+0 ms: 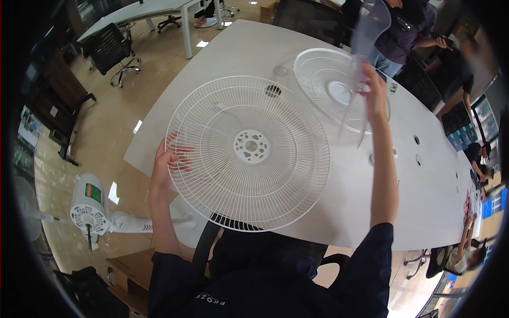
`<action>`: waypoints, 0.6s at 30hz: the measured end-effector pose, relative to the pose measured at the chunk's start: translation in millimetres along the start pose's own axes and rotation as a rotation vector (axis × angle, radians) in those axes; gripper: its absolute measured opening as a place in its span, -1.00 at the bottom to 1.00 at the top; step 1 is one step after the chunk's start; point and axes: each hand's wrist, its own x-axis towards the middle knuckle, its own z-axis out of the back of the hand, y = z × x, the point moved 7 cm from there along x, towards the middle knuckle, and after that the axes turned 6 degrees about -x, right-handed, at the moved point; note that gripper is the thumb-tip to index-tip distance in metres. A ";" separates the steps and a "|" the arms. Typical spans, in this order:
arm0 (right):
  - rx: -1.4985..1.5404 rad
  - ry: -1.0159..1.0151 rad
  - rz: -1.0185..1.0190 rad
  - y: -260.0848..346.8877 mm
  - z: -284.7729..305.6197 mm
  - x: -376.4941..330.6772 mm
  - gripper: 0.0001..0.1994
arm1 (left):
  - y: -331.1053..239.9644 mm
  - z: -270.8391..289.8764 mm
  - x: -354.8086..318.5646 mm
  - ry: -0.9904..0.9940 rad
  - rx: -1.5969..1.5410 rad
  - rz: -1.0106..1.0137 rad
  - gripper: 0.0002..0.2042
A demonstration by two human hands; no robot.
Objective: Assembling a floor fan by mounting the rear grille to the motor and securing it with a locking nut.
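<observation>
My left grip (168, 159) clasps the fan grille (247, 152) at the table (424, 201) edge; right grip (374, 87) clasps a clear fan blade (363, 63) beyond the grille.

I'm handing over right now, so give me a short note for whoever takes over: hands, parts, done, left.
Left hand: grips the left rim of the rear grille, held above the table.
Right hand: raised, holding the clear blade.
Front grille: lies on the table beyond.
Fan body: lies on the floor at left, motor bare.
Done: grilles and blade are off the fan.
Left: neither held part is set down or fitted yet.
</observation>
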 end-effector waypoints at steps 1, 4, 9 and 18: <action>-0.033 -0.032 -0.033 -10.1 11.1 12.9 -0.34 | -5.1 -1.1 -7.0 -0.025 0.000 -0.005 -0.32; -0.081 -0.068 -0.102 -47.4 36.7 35.5 -0.35 | -17.3 -8.6 -18.7 -0.068 -0.081 -0.070 -0.28; -0.297 0.009 -0.229 -64.3 45.7 65.2 -0.36 | -36.8 -4.5 -62.0 -0.047 -0.155 -0.099 -0.21; -1.318 0.204 -0.243 -135.8 21.7 101.6 -0.12 | -65.1 -2.5 -117.7 -0.164 -0.137 -0.232 -0.12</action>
